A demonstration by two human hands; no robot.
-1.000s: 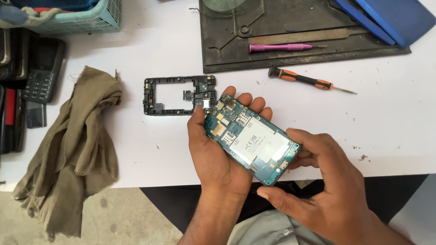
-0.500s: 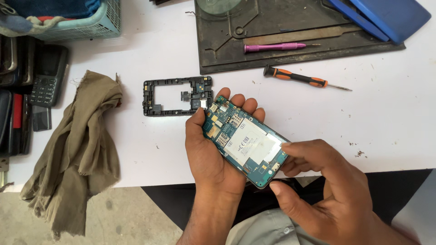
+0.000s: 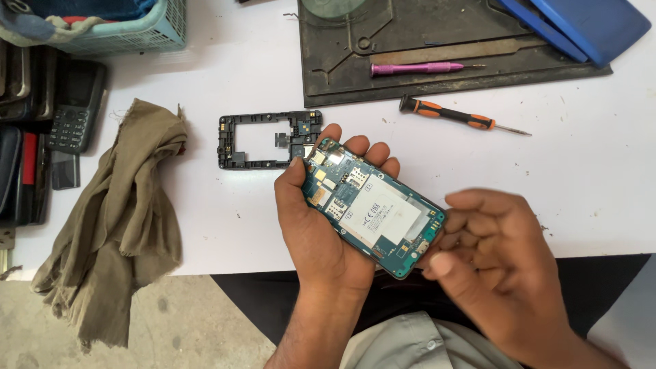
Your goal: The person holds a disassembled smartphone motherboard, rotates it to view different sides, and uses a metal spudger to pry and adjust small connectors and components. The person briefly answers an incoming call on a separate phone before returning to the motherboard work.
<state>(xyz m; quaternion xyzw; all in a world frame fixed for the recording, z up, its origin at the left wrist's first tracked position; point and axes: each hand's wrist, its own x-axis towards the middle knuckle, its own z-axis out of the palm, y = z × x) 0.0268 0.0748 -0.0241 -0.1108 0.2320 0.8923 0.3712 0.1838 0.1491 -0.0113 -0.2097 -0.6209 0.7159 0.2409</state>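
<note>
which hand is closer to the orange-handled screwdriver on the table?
Right. The right hand sits below the screwdriver, at the opened phone's lower end. The left hand, cradling the phone, lies farther to the left.

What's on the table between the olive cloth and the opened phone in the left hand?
In the head view, only the black phone frame lies between the olive cloth and the opened phone cradled in the left hand.

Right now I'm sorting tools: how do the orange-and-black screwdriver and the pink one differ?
The orange-and-black screwdriver lies on the bare white table; the pink screwdriver lies on the dark work mat. The first slants down to the right, the second lies nearly level. Both tips point right, and neither is touched.
</note>
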